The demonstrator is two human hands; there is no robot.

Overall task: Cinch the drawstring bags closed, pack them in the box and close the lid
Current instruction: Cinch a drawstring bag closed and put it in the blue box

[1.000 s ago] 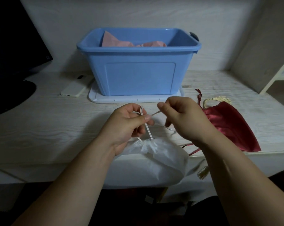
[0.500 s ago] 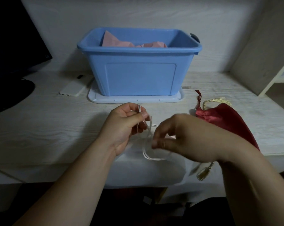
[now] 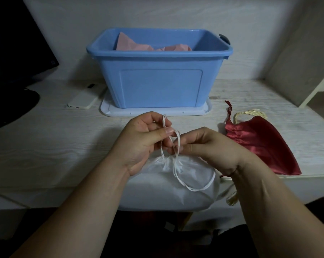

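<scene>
The box (image 3: pixel 161 86) stands on its lid (image 3: pixel 109 111) at the back middle of the bench (image 3: pixel 45 146), with a packed bag (image 3: pixel 131 43) inside it, a phone (image 3: pixel 85 100) just left of the lid, a monitor (image 3: pixel 14 43) far left, the near bag (image 3: pixel 176 192) at the front edge, and the side bag (image 3: pixel 260 144) to its right.

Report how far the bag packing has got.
Done: a pink item, likely a bag, lies in the blue box. In hand: the white bag at the table edge has its neck gathered, and the left hand and right hand both pinch its drawstring. Left: packing the white bag and the red bag, which lies on the table, then fitting the lid, now under the box.
</scene>
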